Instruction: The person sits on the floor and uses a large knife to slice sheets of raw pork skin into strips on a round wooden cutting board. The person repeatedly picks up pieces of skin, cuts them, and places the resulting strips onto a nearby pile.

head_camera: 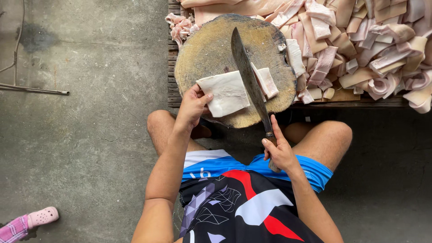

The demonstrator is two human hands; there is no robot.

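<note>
Where concrete floor (81, 148) spreads; round chopping block (202, 54)

The round chopping block (211, 54) is worn, rough wood, stained dark at its rim; the knife (246, 72) blade is dull grey metal; the pork skin slab (227, 93) looks smooth, pale, moist; the floor (81, 135) is rough matt concrete.
</note>
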